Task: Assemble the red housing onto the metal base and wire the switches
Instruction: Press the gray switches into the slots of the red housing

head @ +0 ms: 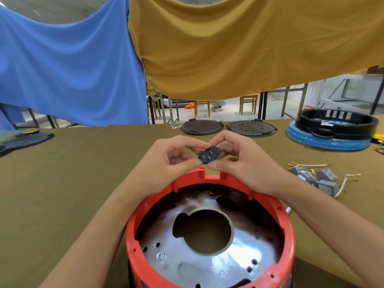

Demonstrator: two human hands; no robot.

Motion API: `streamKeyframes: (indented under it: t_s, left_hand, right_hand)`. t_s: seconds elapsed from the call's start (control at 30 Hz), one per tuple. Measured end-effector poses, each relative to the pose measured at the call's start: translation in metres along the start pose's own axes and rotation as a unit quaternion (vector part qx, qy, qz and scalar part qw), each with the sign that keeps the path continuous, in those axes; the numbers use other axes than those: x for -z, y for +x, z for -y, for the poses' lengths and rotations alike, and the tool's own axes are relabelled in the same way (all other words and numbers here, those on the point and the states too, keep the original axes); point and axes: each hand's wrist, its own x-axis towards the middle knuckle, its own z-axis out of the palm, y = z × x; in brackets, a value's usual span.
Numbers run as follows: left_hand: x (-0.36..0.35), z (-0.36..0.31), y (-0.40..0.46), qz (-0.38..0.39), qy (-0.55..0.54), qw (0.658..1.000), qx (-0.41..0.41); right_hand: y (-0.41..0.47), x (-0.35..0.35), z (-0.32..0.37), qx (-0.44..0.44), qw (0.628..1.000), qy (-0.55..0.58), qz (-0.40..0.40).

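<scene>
The round red housing (143, 208) stands on the table right in front of me, with the shiny metal base (207, 260) seated inside it, a big round hole in its middle. Just above a notch in the housing's far rim, both hands hold a small black socket part (208, 155) with metal prongs showing. My left hand (170, 161) pinches its left end between thumb and fingers. My right hand (236, 161) pinches its right end. Grey switches (315, 179) with white wires lie on the table to the right.
The table carries an olive cloth (83, 183). Two dark round plates (201, 126) (251, 127) lie at the far edge. A black ring on a blue ring (332, 129) stands far right. A dark flat piece (25, 140) lies far left. Blue and mustard cloths hang behind.
</scene>
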Motion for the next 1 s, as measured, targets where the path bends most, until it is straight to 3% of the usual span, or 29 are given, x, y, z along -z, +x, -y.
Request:
streamKeyframes:
  t_s: [0.2, 0.4, 0.63, 0.8, 1.0]
  left_hand:
    - [0.001, 0.0, 0.0, -0.04, -0.016, 0.999, 0.004]
    - [0.0, 0.001, 0.0, -0.044, 0.019, 0.999, 0.007]
    - [0.0, 0.003, 0.0, -0.046, 0.071, 0.995, 0.045]
    - [0.002, 0.005, -0.001, 0.058, 0.151, 0.975, 0.154]
    - [0.008, 0.005, -0.002, 0.06, 0.142, 0.972, 0.176]
  right_hand:
    - [-0.002, -0.001, 0.002, 0.023, 0.999, -0.034, -0.003]
    - [-0.006, 0.002, 0.005, 0.0, 0.999, 0.028, -0.016]
    - [-0.001, 0.003, -0.002, -0.05, 0.997, -0.01, -0.054]
    - [0.0, 0.002, -0.006, -0.118, 0.991, -0.03, -0.057]
    - [0.012, 0.001, -0.001, -0.191, 0.981, -0.009, -0.042]
